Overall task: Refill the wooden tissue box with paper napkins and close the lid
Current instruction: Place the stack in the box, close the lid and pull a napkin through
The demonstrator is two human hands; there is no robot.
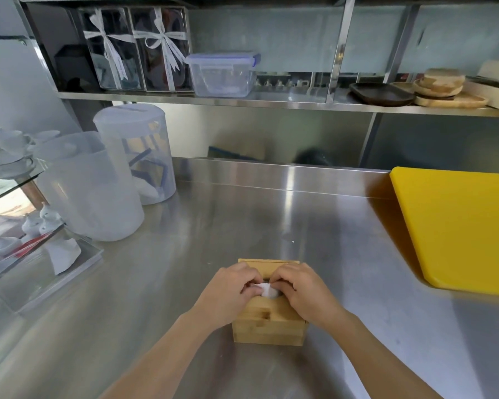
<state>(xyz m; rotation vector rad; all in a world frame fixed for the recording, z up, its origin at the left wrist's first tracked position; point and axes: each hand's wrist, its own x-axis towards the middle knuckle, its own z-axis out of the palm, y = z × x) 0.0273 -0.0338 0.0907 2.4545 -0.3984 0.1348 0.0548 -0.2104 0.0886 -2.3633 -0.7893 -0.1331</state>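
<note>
seemingly closed wooden box (268, 321), napkin (268, 290) poking out

Stainless steel counter (242, 220) carried wooden tissue box (268, 326) near front edge, two translucent plastic containers (98, 191) at left, yellow cutting board (458, 226) at right.

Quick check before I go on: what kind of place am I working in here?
Most likely a cafe or restaurant prep area: a stainless steel counter with a steel shelf above, a yellow cutting board, stacked wooden plates, and white cups on a glass shelf at left.
</note>
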